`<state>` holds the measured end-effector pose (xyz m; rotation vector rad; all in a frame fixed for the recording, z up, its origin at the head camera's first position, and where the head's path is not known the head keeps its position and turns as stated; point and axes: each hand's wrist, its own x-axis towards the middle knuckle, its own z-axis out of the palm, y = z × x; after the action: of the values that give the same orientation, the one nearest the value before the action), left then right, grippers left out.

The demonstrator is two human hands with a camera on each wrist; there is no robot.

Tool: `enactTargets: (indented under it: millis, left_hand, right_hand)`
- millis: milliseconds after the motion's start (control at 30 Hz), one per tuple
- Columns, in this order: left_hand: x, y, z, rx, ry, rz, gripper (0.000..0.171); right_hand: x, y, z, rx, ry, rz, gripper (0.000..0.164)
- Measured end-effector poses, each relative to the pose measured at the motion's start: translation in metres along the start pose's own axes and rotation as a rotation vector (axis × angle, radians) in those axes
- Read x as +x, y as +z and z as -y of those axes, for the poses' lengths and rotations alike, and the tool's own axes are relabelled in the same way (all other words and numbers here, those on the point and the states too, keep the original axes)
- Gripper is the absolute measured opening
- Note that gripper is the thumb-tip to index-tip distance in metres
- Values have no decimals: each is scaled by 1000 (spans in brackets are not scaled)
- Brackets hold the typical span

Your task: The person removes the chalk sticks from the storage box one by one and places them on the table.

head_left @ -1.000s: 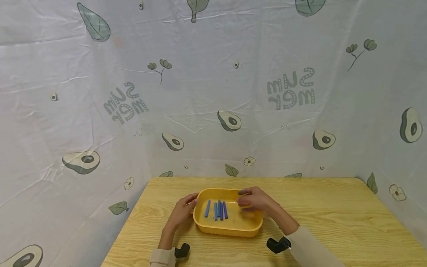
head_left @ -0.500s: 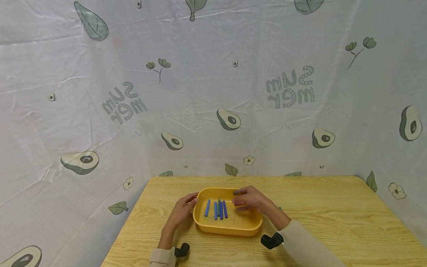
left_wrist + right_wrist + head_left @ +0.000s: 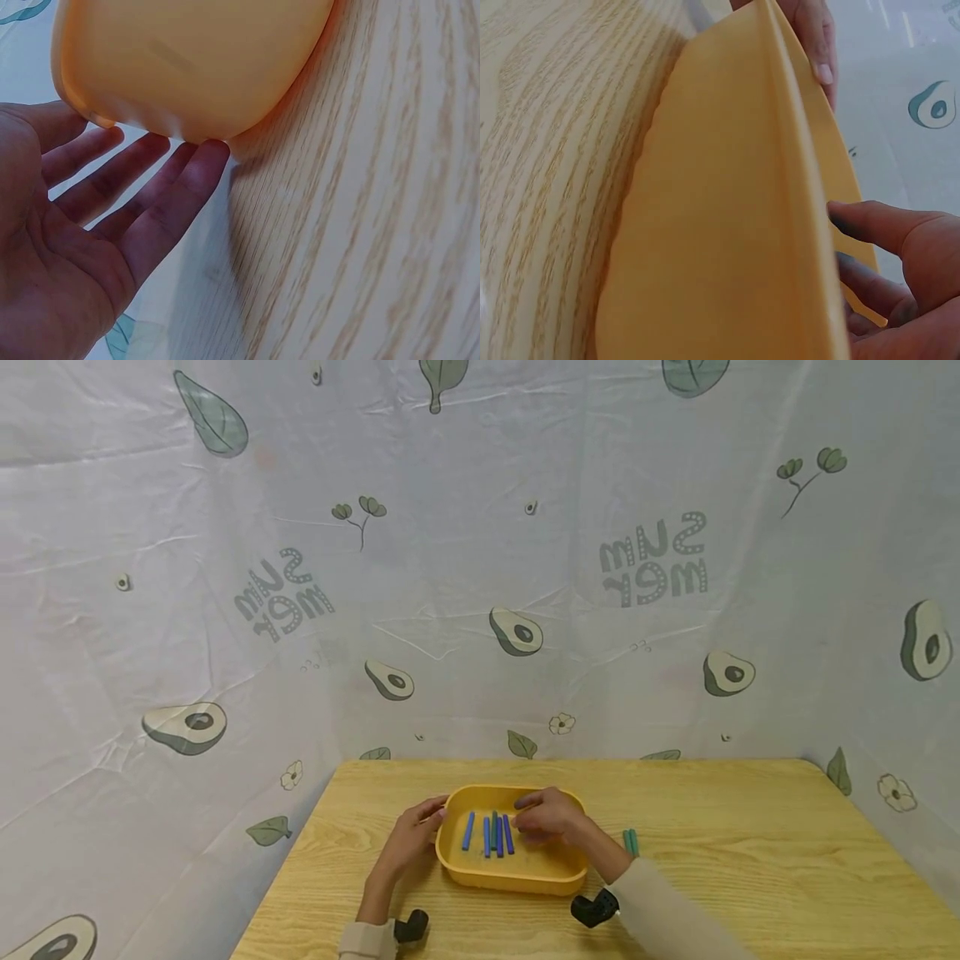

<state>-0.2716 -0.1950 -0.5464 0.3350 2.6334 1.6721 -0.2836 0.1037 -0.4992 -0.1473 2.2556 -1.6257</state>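
Observation:
A yellow plastic tray (image 3: pixel 517 883) rests on the wooden table, with several slim chalk sticks (image 3: pixel 467 832) lying in its left half, in blue, purple and dark green. My left hand (image 3: pixel 408 833) holds the tray's left end. In the left wrist view its fingertips (image 3: pixel 214 154) touch the outer wall, while the thumb goes over the rim. Over the inside of the tray is my right hand (image 3: pixel 553 817), fingers extended and parted, just right of the purple chalk stick (image 3: pixel 507 833). Its thumb tip (image 3: pixel 844 214) looks smudged dark; nothing shows between its fingers.
Two teal chalk sticks (image 3: pixel 630 842) lie on the table (image 3: pixel 735 852), right of the tray and beside my right forearm. Behind the table hangs a pale printed sheet (image 3: pixel 450 568). A black wrist camera (image 3: pixel 595 908) juts from my right sleeve.
My right hand has moved left across the tray, closer to the chalk sticks. The forearm's shift uncovers the two teal sticks on the table. My left hand and the tray stay put.

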Motion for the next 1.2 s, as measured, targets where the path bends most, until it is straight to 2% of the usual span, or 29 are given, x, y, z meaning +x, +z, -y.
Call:
enactTargets:
  millis: [200,633,800,1000,1200]
  left_hand:
    - [0,0,0,-5,-1,3,45]
    - [0,-2,2,3,27,17,47]
    - [-1,-2,1,9,30,17,47]
    - [-1,-2,-1,11,20,18,46]
    - [-1,-2,-2,6,19,20,47]
  right_hand:
    - [3,7,-1,-1,29,-47,48]
    - [4,24,-2,-30,48,-80,49]
    - [5,32,-3,-46,25,-134,51]
    - [9,40,-6,-119,-22,-203,51]
    - [10,43,-6,-145,-34,-218,48]
